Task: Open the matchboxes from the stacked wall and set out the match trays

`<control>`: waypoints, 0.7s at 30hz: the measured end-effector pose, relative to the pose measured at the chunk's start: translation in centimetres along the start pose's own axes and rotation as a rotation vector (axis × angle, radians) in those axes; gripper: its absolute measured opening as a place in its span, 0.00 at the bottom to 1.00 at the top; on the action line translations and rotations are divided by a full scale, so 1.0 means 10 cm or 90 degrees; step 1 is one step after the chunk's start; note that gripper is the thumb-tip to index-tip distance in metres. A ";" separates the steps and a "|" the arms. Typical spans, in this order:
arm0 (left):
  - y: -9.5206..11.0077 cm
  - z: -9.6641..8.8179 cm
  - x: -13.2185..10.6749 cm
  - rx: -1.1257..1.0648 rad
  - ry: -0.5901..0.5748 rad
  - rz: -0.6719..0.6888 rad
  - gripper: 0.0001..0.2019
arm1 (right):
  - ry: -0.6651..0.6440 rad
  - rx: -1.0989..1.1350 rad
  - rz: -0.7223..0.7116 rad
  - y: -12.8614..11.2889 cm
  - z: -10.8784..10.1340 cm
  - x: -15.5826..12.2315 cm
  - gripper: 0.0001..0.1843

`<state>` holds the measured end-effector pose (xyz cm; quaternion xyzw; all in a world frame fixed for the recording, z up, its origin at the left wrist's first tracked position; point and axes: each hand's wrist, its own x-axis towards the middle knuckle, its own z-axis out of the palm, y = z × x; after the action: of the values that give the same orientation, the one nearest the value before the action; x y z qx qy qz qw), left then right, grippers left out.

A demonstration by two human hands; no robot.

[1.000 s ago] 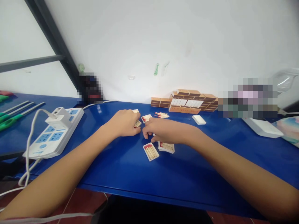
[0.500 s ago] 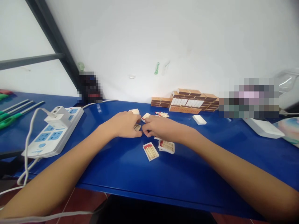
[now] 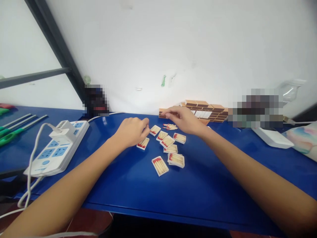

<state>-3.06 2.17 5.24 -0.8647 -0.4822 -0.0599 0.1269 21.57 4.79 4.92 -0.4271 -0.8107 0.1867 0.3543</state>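
Observation:
My left hand (image 3: 132, 132) hovers with curled fingers beside a matchbox tray (image 3: 143, 143) of red-tipped matches. Whatever its fingers may hold is hidden. Farther back, my right hand (image 3: 184, 119) is raised, thumb and forefinger apart, with nothing visible between them. Below its fingertips lies a small heap of loose matches (image 3: 170, 127). Several more filled trays spread between and in front of the hands, among them a tilted one (image 3: 167, 141) resting against its neighbours, a pair stacked unevenly (image 3: 176, 160) and a single tray (image 3: 160, 166) nearest me.
Against the wall stands a stack of brown matchboxes (image 3: 213, 109), partly behind my right hand. A white power strip (image 3: 59, 147) with a plugged charger (image 3: 63, 132) and cable lies on the left. Green-handled tools (image 3: 18, 129) lie farther left. A white box (image 3: 273, 137) sits at right.
My right hand has lifted off the trays and moved back and right toward the matchbox stack, its fingers opening. More filled trays show now. The left hand stays nearly in place.

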 end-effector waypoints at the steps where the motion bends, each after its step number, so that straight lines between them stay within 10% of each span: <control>1: 0.01 0.00 0.00 -0.002 -0.005 0.007 0.18 | 0.024 0.021 0.030 0.10 -0.02 0.02 0.13; 6: 0.05 0.03 -0.01 -0.006 -0.016 0.023 0.16 | 0.136 0.157 0.227 0.49 0.01 -0.04 0.13; 10: 0.05 0.06 0.00 -0.005 -0.016 0.031 0.16 | 0.063 0.078 0.270 0.61 0.04 -0.16 0.13; 16: 0.05 0.06 0.01 -0.002 -0.010 0.026 0.15 | 0.069 -0.211 0.098 0.51 -0.03 0.03 0.09; 21: 0.06 0.09 0.00 -0.008 -0.012 0.050 0.13 | -0.128 -0.542 -0.035 0.39 0.01 0.60 0.20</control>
<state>-2.60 2.09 4.23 -0.8842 -0.4488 -0.0499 0.1192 21.40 11.94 4.94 -0.4932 -0.8568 -0.1326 0.0709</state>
